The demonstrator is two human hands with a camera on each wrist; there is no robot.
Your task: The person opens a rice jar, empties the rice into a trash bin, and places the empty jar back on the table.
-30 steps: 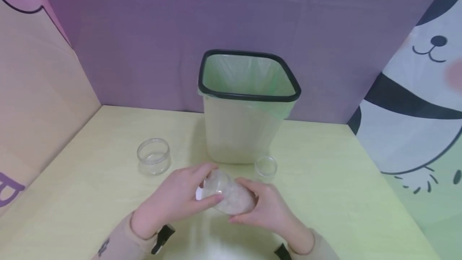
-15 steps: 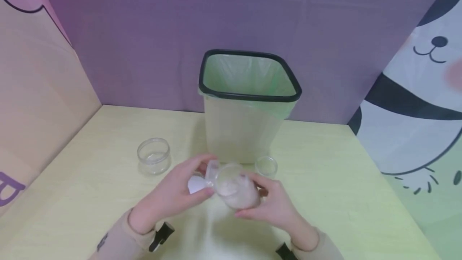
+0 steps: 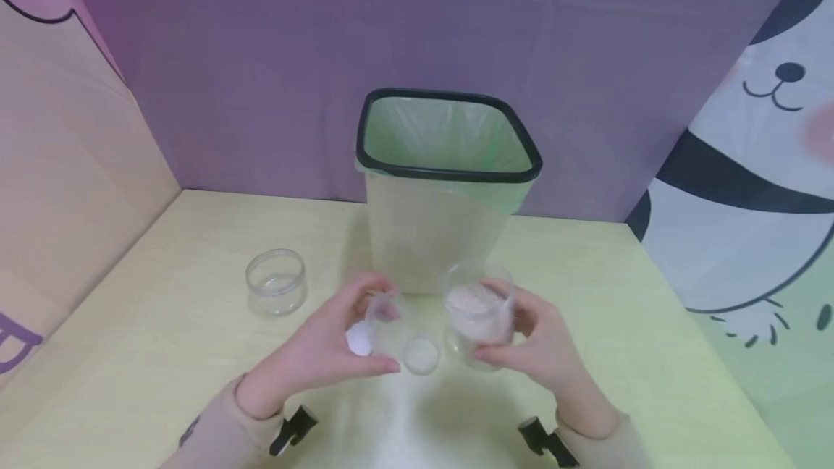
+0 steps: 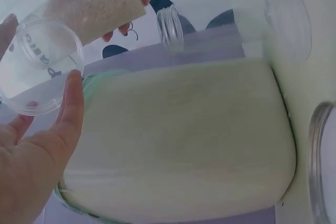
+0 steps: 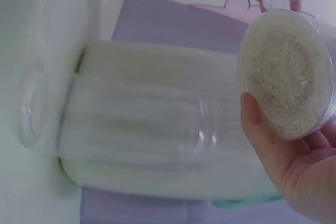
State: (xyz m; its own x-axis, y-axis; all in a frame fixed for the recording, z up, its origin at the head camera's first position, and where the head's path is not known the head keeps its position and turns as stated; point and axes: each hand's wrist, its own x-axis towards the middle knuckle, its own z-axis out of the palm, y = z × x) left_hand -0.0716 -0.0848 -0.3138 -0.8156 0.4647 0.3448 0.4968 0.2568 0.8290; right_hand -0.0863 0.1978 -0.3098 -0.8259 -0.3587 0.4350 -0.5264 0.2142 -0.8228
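Note:
In the head view my left hand [image 3: 332,342] holds a clear round cup [image 3: 386,324] between thumb and fingers. The left wrist view shows that same cup [image 4: 42,72] as see-through, with nothing visible inside. My right hand [image 3: 537,331] grips a clear jar of rice [image 3: 478,320] by its side, near the middle of the table. Pale grains show through the jar's bottom [image 5: 283,72] in the right wrist view. A small clear disc shape [image 3: 420,355] shows by the left thumb, and a white patch [image 3: 359,339] appears behind the left palm.
A wastebasket [image 3: 430,237] with a black rim and green liner stands at the back. Left of it sits a low clear container [image 3: 276,299]. A clear jar with a threaded neck [image 5: 202,135] stands before the wastebasket. Purple wall cloth [image 3: 260,93] hangs behind.
My hands have moved apart. The right hand has carried the rice jar rightward and turned it more upright, while the left hand keeps the cup near its former place.

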